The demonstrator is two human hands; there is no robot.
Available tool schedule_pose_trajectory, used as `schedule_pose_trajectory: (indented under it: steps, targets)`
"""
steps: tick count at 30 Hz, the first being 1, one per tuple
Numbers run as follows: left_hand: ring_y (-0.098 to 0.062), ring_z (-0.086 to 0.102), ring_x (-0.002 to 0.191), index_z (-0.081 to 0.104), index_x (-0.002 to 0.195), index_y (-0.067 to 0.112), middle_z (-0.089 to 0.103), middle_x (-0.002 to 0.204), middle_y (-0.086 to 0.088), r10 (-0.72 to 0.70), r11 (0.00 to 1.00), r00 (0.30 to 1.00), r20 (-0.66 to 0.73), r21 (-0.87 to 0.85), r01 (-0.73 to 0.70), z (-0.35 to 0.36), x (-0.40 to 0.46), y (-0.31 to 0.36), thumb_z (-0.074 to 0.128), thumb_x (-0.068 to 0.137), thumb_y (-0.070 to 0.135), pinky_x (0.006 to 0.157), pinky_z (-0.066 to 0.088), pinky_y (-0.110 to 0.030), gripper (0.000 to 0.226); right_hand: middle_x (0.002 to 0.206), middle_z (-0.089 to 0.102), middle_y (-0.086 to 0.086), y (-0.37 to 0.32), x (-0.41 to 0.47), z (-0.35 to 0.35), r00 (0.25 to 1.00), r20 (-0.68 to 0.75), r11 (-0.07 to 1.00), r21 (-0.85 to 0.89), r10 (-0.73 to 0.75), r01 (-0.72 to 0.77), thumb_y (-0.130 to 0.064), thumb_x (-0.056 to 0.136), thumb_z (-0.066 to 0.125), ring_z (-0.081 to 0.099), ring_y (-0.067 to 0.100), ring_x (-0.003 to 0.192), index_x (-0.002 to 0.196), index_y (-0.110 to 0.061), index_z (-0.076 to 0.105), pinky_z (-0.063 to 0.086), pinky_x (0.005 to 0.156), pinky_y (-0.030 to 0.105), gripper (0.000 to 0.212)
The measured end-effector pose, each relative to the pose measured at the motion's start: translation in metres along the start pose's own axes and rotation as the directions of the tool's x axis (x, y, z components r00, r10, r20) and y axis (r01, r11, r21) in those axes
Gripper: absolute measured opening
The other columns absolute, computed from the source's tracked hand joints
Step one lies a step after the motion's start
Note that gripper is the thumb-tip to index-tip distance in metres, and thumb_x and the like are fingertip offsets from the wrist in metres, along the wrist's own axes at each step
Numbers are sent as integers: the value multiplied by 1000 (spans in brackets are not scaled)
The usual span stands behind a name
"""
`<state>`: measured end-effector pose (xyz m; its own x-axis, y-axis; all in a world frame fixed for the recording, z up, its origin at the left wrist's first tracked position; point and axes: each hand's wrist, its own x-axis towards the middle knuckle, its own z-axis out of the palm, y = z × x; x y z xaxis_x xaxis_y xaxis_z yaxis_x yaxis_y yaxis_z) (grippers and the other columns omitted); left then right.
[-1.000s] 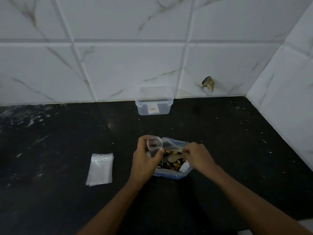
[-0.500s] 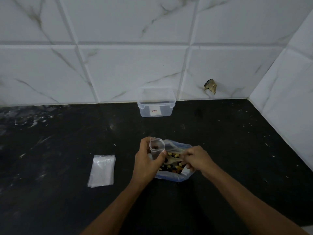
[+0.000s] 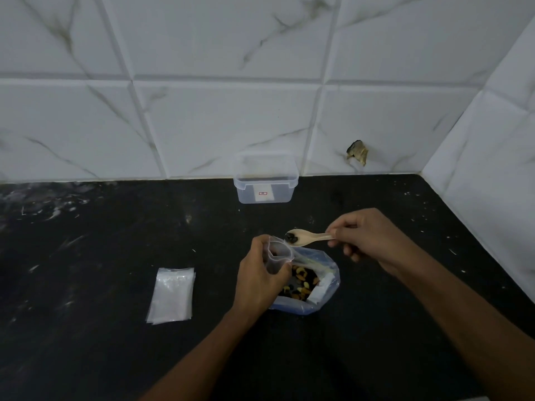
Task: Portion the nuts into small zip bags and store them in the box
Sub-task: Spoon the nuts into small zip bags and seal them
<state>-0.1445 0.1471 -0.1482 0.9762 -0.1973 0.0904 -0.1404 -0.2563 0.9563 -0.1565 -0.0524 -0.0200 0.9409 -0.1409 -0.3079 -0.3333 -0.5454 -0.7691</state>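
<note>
We see the right hand [image 3: 373,238] pinching the handle of a pale spoon [image 3: 308,237], its bowl carrying a few dark pieces, pointing toward nine o'clock and hovering just at the mouth of a small zip bag [image 3: 278,254]. The left hand [image 3: 259,277] grips that little bag upright, fingers curled round it, mouth held open. Directly at four o'clock of the left hand, the big bag of nuts [image 3: 304,282] sits open on the dark bench [image 3: 86,285], touching the hand. Out at nine o'clock lies a flat stack of spare zip bags [image 3: 171,295], well apart. At twelve o'clock the clear box [image 3: 265,183] stands lidless against the tiled wall [image 3: 202,125]. The side wall closes in at three o'clock; open bench stretches toward nine.
</note>
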Motion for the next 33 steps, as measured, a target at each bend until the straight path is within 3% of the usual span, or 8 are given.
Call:
schedule_pose_trajectory:
  steps: [3, 8, 12, 20, 23, 27, 31, 33]
  targets:
    - [3, 63, 96, 47, 120, 31, 65, 108, 9, 0, 1000, 1000, -6, 7, 0, 2, 1, 3, 73, 82, 24, 73, 55, -15, 47, 79, 68, -4, -6, -6, 16, 983, -26, 939, -300, -182, 166, -18, 94, 58, 61, -1, 55, 95, -23, 68, 45, 48, 12, 11]
    - [1, 64, 96, 44, 121, 34, 63, 111, 9, -25, 1000, 1000, 2, 18, 25, 2, 3, 4, 71, 80, 31, 71, 55, -14, 49, 93, 63, -5, -13, -19, 38, 897, 79, 694, -605, -435, 390, -20, 97, 52, 59, 7, 81, 105, -21, 64, 49, 76, 22, 14]
    - [2, 65, 95, 43, 117, 39, 65, 108, 8, -22, 1000, 1000, -2, 2, 22, 2, 3, 5, 69, 77, 36, 73, 58, -21, 48, 81, 57, -1, -11, -26, 43, 800, 122, 516, -705, -587, 486, -17, 94, 58, 52, 13, 66, 94, -17, 62, 45, 59, 27, 4]
    - [-4, 67, 97, 44, 120, 33, 64, 111, 5, -36, 998, 999, -9, -58, 35, 3, 5, 10, 71, 84, 26, 70, 60, -25, 46, 94, 65, 5, -9, -31, 36, 778, 103, 508, -703, -620, 498, -17, 93, 56, 60, 16, 76, 108, -13, 65, 53, 70, 32, 17]
    - [-1, 67, 96, 46, 119, 29, 66, 108, 7, -21, 997, 999, -35, -69, 19, 1, 5, 12, 71, 85, 21, 73, 59, -23, 43, 83, 64, 1, -5, -30, 35, 791, -75, 660, -603, -607, 449, -14, 93, 54, 60, 12, 71, 99, -13, 67, 53, 67, 30, 14]
    - [-4, 68, 97, 49, 115, 29, 67, 105, 7, 4, 995, 996, -89, -96, -13, -10, 3, 13, 72, 85, 15, 79, 58, -28, 39, 74, 61, -9, 23, -23, 37, 863, -304, 878, -394, -403, 271, -14, 93, 56, 58, 1, 61, 94, -23, 65, 50, 58, 15, 13]
    - [-9, 68, 97, 50, 115, 27, 66, 105, 4, 31, 994, 991, -127, -104, -44, -18, 2, 13, 72, 84, 15, 80, 58, -28, 39, 75, 60, -7, 66, -16, 69, 959, -243, 904, -427, -145, 29, -24, 96, 52, 60, 5, 62, 92, -29, 59, 54, 59, 21, 9]
    - [-10, 68, 97, 50, 115, 27, 66, 105, 4, 43, 993, 991, -128, -102, -56, -18, 0, 14, 72, 85, 14, 80, 58, -29, 40, 75, 58, -8, 81, -15, 89, 963, -225, 870, -492, -146, 17, -27, 97, 51, 56, 4, 65, 90, -30, 58, 53, 63, 21, 11]
